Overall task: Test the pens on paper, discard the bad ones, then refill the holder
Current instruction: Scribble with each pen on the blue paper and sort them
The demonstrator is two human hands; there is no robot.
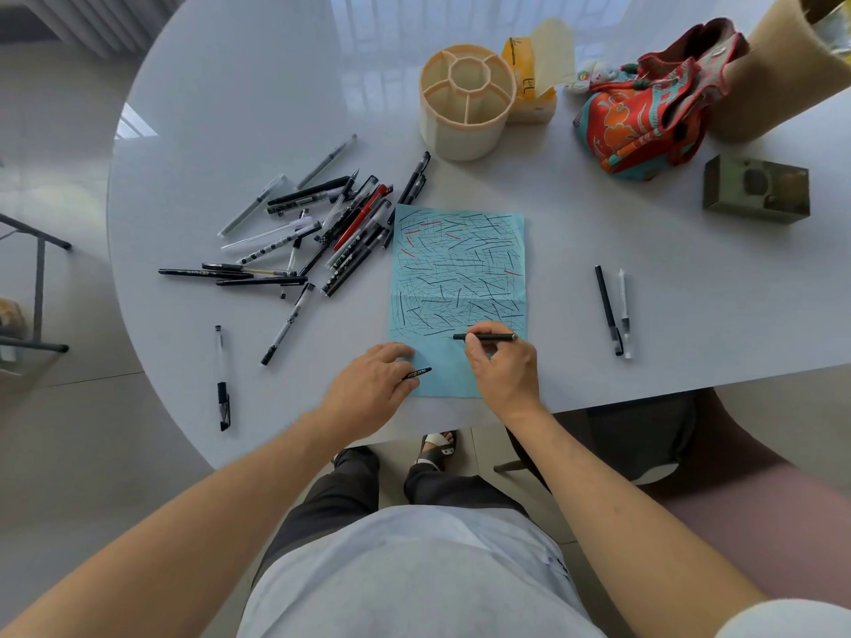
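White glossy round table reflects window light; pale tiled floor around. Blue paper, dense with black and red strokes, lies near table's front edge. Right hand pinches black pen, tip on paper. Left hand presses paper corner, grips pen cap. Pen pile left of paper; cream divided holder behind.

**A table at home**

I seem to be in a home. I sit at a glossy white rounded table on a pale tiled floor, slippers on my feet below my hands. Beyond my right hand lie a patterned cloth bag and a tissue box; pale curtains hang beyond the table's far side.
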